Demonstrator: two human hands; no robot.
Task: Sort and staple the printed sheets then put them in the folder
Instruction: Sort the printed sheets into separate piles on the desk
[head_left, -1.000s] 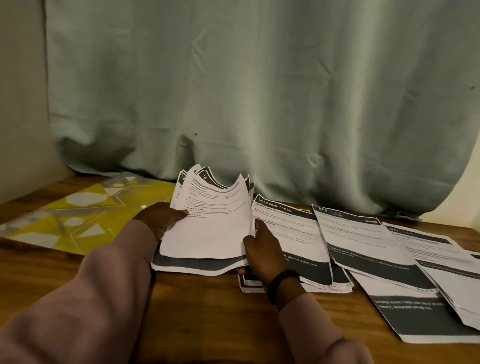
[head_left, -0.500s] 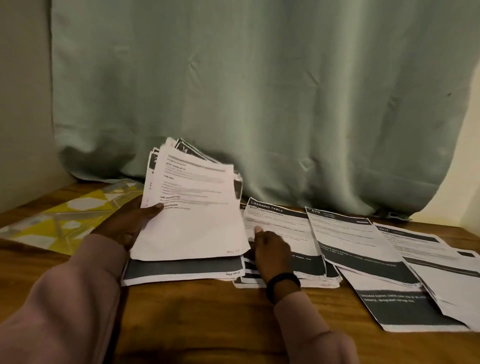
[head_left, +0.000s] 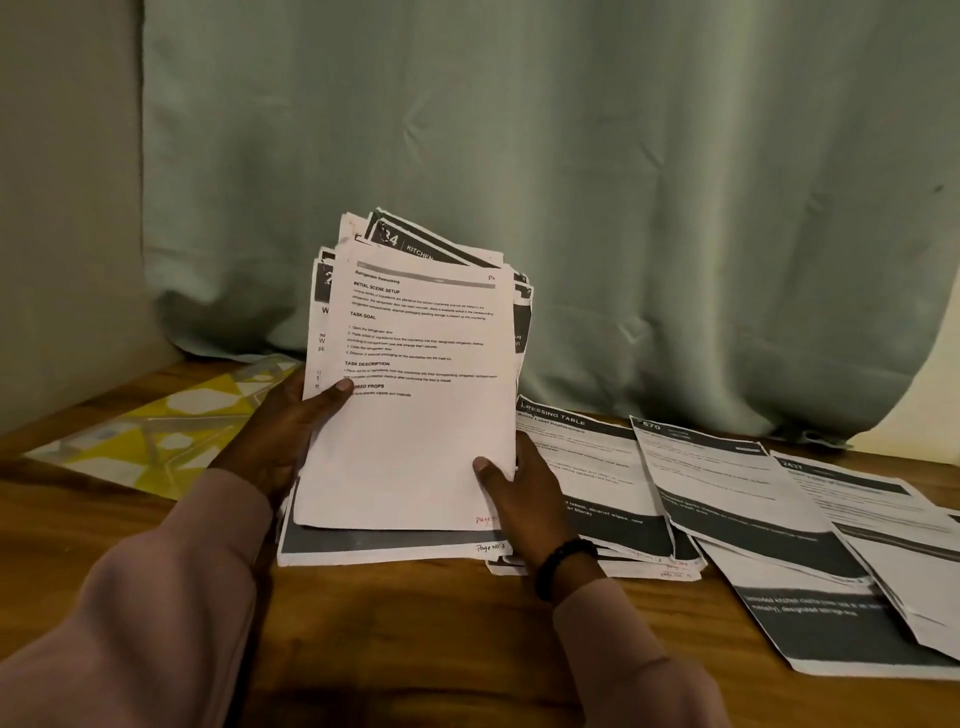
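**Desk lot: printed sheets in hand, folder to one side**

1. Curtain (head_left: 571, 182): pale green cloth, creased, hanging behind the whole desk; its hem rests on the far edge of the wood.

2. Table (head_left: 415, 634): brown wood grain, bearing every item below.

3. Spread sheets (head_left: 727, 488): several printed pages with dark header and footer bands, fanned and overlapping along the right half of the table. One heading reads "DRESSING TABLE" in part; another carries the number 570. Handwritten page marks show at some lower corners.

4. Stack of sheets (head_left: 410, 415): a thick, uneven bundle, tilted up toward the camera, its lower edge on or just above the table. The front page is white with black text, headed "Refrigerator Restocking"; pages behind it stick out askew at the top, one showing "KITCHEN". A red handwritten note sits at the front page's lower right corner.

5. Folder (head_left: 171, 431): translucent plastic, yellow with white geometric shapes, flat on the table at far left, beside the stack and partly behind it.

6. Left hand (head_left: 280, 436): grips the stack's left edge, thumb laid across the front page, fingers behind. Pinkish sleeve.

7. Right hand (head_left: 524, 499): holds the stack's lower right corner, thumb on the front. Dark beaded bracelet (head_left: 563, 564) at the wrist.
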